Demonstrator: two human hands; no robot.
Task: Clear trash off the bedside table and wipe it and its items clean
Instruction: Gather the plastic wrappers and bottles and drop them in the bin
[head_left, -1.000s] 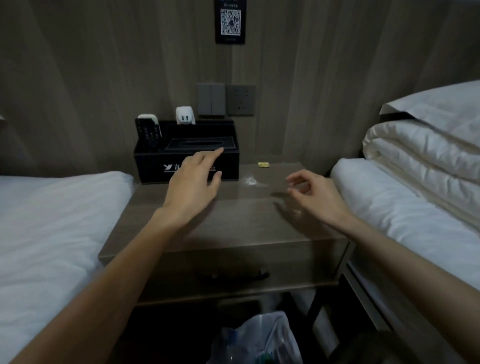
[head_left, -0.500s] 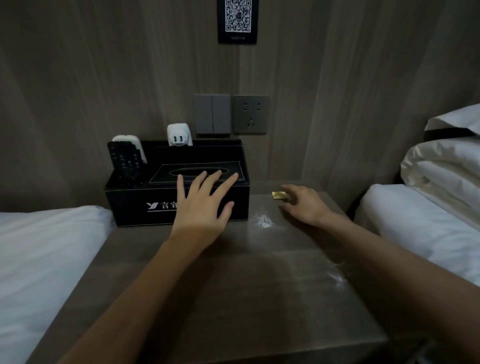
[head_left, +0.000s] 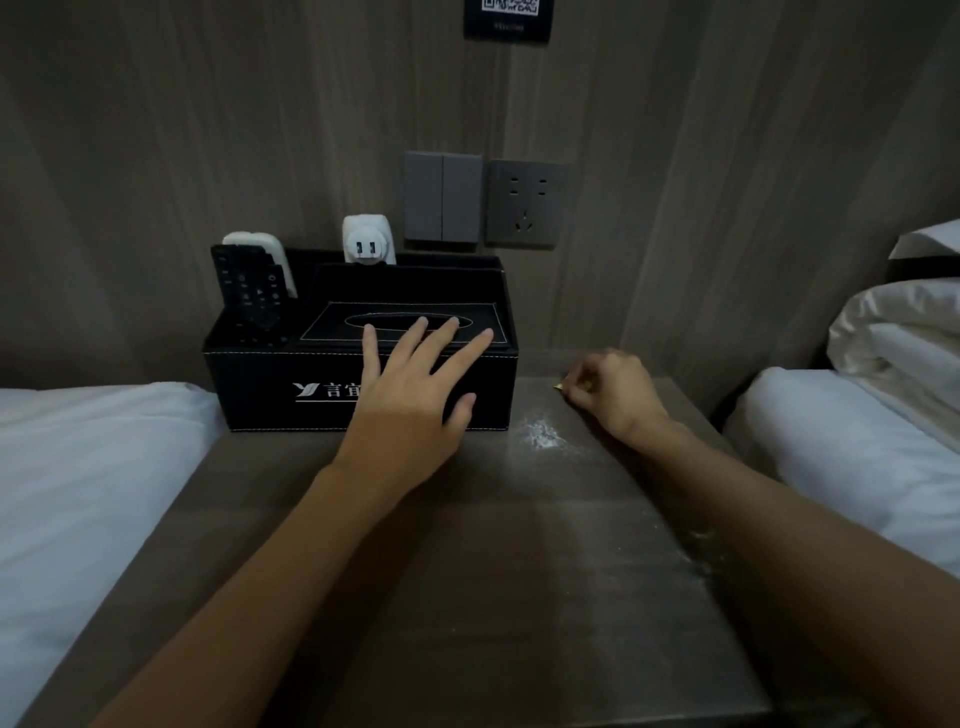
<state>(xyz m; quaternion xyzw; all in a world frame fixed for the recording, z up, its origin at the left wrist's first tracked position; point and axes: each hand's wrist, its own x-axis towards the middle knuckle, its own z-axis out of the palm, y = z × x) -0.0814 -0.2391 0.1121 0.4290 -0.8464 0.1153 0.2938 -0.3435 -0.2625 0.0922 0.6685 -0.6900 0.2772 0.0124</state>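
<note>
The little gold scrap (head_left: 558, 386) sits at the back right of the table (head_left: 467, 597), close to the wall, and the right hand (head_left: 615, 397) is right on it. Knuckles up, fingers curled tight, pinching the scrap at their tips, with just a sliver of gold poking out on the left. Whether it has left the wood, I cannot tell.

Just in front of that hand, a smear of white powder (head_left: 543, 434) on the table top, and another faint dusty patch (head_left: 701, 543) out near the right edge beside the forearm.

Over to the left hand (head_left: 410, 400): wide open, fingers (head_left: 431, 343) straight and fanned across the front top edge of the black tissue box (head_left: 260, 389), tips reaching the oval slot, thumb down the front face. It grips nothing.

The box stands at the back of the table against the wall. In its left compartment a black remote (head_left: 249, 286) stands upright with a white remote (head_left: 260, 243) behind it; a white plug adapter (head_left: 366, 241) pokes up from the rear.

On the wall above, a grey switch (head_left: 441, 196) beside a socket (head_left: 527, 202). White beds flank the table, left bed (head_left: 78, 467) and right bed (head_left: 857, 447), with a folded duvet (head_left: 904, 332) on the right one.
</note>
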